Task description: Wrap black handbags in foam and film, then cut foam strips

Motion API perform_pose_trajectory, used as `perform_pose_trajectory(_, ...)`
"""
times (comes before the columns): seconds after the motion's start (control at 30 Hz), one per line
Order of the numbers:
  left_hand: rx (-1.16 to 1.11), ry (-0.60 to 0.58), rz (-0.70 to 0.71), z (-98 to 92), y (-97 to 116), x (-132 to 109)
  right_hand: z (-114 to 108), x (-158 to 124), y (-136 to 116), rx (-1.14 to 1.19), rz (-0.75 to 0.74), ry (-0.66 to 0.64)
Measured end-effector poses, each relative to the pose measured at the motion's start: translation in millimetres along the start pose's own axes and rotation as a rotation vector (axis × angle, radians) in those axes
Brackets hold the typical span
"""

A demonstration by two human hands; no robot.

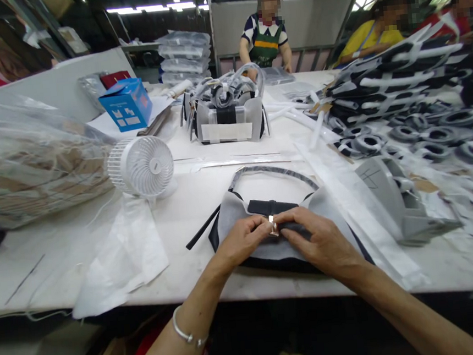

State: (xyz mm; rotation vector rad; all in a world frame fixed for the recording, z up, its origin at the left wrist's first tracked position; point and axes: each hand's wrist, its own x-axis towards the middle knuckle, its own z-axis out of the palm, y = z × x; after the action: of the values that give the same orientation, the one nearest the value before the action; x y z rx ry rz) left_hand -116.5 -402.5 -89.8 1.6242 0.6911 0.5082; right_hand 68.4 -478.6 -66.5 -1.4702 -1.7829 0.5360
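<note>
Bag [274, 250] is on the table [188, 286] near the close edge, right in front of the person; looks laid down, clasp side up, handle [275, 168] looped away toward the far side; loose black strap [203, 227] sticks out to the left.

Left hand [242, 240]: thumb and index pinched on the left side of the metal clasp [273, 227]; right hand [319, 242]: index tip at the clasp's right edge, thumb just below with a gap between; can't tell if it grips or only steadies; remaining fingers curled on both, partly hidden.

Handling, my read: bag light and floppy, pale cover on it thin and likely to slide or crease; clasp small, hard, shiny, probably slippery and easy to scratch; dark flap [270, 205] above it looks a bit stiffer. Best hold: clasp by its side edges with fingertips, other hand flat on the body beside it; to lift, take the handle or both sides of the body, not the cover alone.

Around it: white fan [148, 166] to the left, grey dispenser [404, 201] to the right; another bag [229, 114] stands farther back, wrapped handles on top.
</note>
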Motion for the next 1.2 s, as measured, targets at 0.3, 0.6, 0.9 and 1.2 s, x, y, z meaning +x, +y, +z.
perform_pose_trajectory(0.3,0.058,0.012,-0.012,1.7,1.7,2.3,2.2,-0.8,8.6,0.386,0.618,0.065)
perform_pose_trajectory(0.6,0.124,0.015,0.049,3.5,-1.9,3.1,3.5,14.4,0.3,0.396,0.702,-0.121)
perform_pose_trajectory(0.9,0.272,0.081,0.063,8.4,-9.6,5.0,18.1,8.6,-3.1,-0.114,0.367,-0.056)
perform_pose_trajectory(1.2,0.255,0.029,0.113,4.0,-17.9,15.0,29.3,15.5,-0.8,-0.631,0.155,-0.015)
